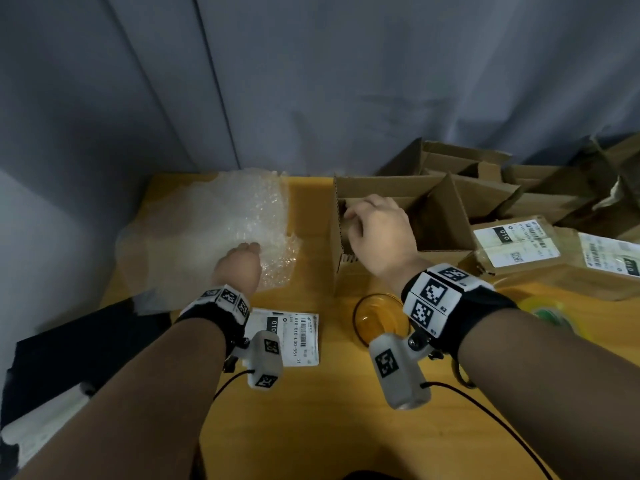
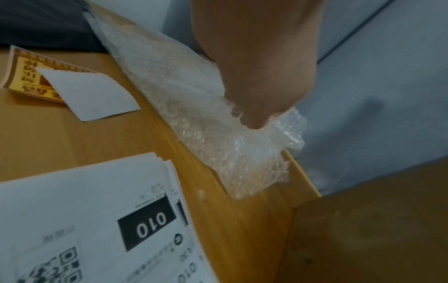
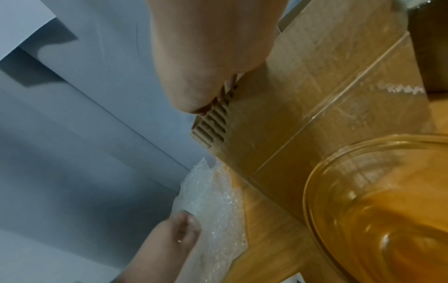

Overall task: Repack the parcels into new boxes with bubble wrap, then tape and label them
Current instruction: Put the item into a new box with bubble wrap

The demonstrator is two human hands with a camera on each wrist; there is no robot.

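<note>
The bubble wrap (image 1: 221, 230) is spread flat on the yellow table (image 1: 311, 410), toward its back left corner. Its near right edge is pinched by the left hand (image 1: 239, 268). In the left wrist view the fingers (image 2: 254, 116) are curled down into the wrap, and the plastic is bunched up around their tips.

Just to the right of those fingers an open box (image 1: 398, 230) is set on the table. Its flaps are standing up. The left wall of the box is held by the right hand (image 1: 377, 233). The fingers (image 1: 353, 216) are bent over the top edge, and their tips are hidden inside the box. In the right wrist view the wavy cut edge of the cardboard (image 3: 213, 122) is seen right under the fingers.

Below the left wrist a white label (image 1: 294, 334) with a black "010" patch is laid flat. In the left wrist view more sheets can be seen stacked under it. A clear bowl (image 1: 381, 323) is placed just below the right wrist, close to the front of the box.

To the right of the right hand, two taped parcels (image 1: 512, 251) with labels are lying side by side. Behind them more open boxes (image 1: 467, 168) are piled by the grey curtain (image 1: 311, 81). A green and yellow tape roll (image 1: 550, 313) is partly hidden behind the right arm.
</note>
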